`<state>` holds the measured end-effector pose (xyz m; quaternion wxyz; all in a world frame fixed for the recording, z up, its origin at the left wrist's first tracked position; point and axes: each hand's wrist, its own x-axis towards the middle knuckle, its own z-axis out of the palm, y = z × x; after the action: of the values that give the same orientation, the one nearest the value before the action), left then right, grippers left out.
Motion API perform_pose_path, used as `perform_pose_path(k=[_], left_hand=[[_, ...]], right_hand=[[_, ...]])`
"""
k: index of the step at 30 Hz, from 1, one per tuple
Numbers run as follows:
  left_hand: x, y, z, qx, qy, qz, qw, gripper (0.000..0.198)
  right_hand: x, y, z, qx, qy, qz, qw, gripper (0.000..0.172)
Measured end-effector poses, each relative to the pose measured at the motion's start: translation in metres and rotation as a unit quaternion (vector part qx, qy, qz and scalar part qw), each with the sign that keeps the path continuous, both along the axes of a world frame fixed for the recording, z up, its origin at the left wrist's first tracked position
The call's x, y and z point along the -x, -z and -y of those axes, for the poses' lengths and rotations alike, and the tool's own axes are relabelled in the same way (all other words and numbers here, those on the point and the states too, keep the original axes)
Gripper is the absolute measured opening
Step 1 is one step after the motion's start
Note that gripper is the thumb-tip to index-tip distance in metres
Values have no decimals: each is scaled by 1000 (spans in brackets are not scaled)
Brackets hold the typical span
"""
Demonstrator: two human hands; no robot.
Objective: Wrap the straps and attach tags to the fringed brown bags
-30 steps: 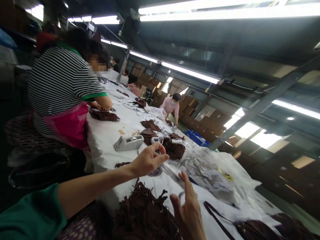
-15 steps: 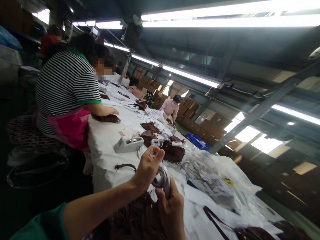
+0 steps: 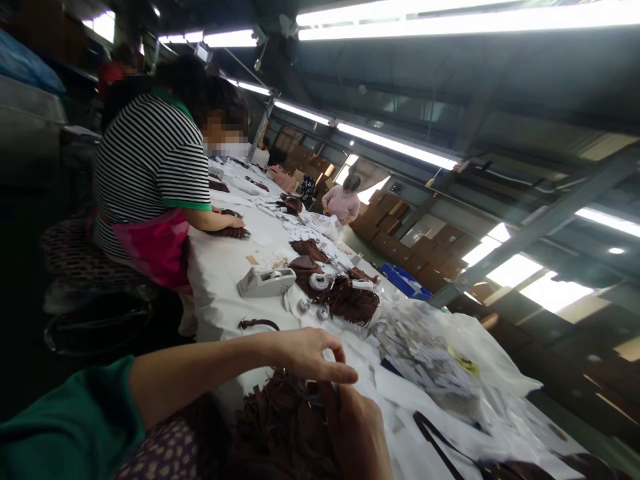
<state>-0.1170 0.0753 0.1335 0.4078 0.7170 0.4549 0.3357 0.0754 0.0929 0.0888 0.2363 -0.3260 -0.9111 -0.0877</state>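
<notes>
Fringe, dark brown, covers the bag (image 3: 280, 427) beneath left hand (image 3: 310, 357), fingertips pinched; right hand (image 3: 357, 433) on it, grip hidden; white table (image 3: 220, 280), strip-lit workshop.

The one head-worn camera looked forward and down the long white table (image 3: 220, 273), rolled so that the ceiling lights (image 3: 400, 143) slanted across the upper right of the frame, the wearer's left hand (image 3: 305, 353) close at lower centre.
</notes>
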Motion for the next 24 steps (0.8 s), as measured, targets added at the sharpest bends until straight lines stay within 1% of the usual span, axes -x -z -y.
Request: perform_pose_path(k=[2, 5, 9, 12, 14, 16, 17, 19, 21, 22, 23, 24], left_hand=[[-4, 4, -1, 25, -6, 39, 999, 56], [-11, 21, -2, 31, -34, 141, 989, 57], [-9, 43, -5, 17, -25, 259, 965, 56], [-2, 50, -6, 24, -8, 321, 947, 56], [-1, 50, -5, 20, -6, 362, 932, 58], [-6, 47, -3, 7, -36, 419, 907, 58], [-11, 45, -2, 4, -61, 456, 888, 58], [-24, 43, -1, 10, -118, 540, 833, 57], [-36, 44, -2, 16, -168, 601, 781, 55], [-40, 46, -2, 11, -184, 609, 771, 54], [-42, 49, -3, 3, -188, 600, 778, 54], [-41, 52, -4, -4, -179, 573, 799, 54]], right_hand=[[1, -1, 1, 21, -7, 5, 1000, 52], [1, -5, 0, 82, -1, -4, 997, 50], [-6, -15, -7, 179, -2, -37, 983, 48], [-14, -20, -15, 216, -1, -70, 974, 50], [-16, -19, -16, 226, 0, -88, 970, 53], [-11, -15, -12, 226, -9, -112, 968, 55], [-7, -13, -9, 226, -18, -124, 966, 55], [6, -8, 1, 222, -23, -146, 964, 56], [17, -2, 11, 212, 5, -161, 964, 52], [19, 2, 14, 202, 28, -164, 965, 48], [20, 6, 16, 189, 52, -161, 967, 45], [18, 10, 16, 172, 70, -150, 971, 44]])
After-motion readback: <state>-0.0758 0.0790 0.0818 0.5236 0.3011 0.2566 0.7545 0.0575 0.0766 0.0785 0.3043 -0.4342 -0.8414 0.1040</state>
